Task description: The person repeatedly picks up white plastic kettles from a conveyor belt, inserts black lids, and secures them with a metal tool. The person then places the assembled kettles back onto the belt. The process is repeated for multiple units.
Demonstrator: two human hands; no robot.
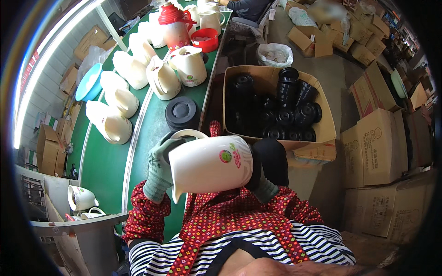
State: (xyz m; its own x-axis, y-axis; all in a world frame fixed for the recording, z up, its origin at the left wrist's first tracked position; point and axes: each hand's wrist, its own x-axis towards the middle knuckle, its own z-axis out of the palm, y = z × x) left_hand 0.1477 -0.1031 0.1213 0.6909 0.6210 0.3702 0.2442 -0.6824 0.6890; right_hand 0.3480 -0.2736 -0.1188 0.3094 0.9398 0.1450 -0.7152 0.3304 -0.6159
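A cream-white pitcher (207,165) with a small printed fruit picture lies on its side in front of my chest. Its spout end points left and its handle faces away from me. My left hand (160,168), in a grey-green glove, grips it near the mouth. At the base end is my gloved right hand (264,187); its fingers are dark and partly hidden against the pitcher and a black shape. Just beyond the handle, a short stack of round black parts (182,112) stands on the green table (152,133).
Several white pitchers (163,80) line the table, beside a red-topped jug (175,27), a red bowl (205,40) and a blue basin (89,83). An open carton (329,119) of black parts stands to the right. Cardboard boxes (375,147) pile up farther right. A person (248,8) sits at the far end.
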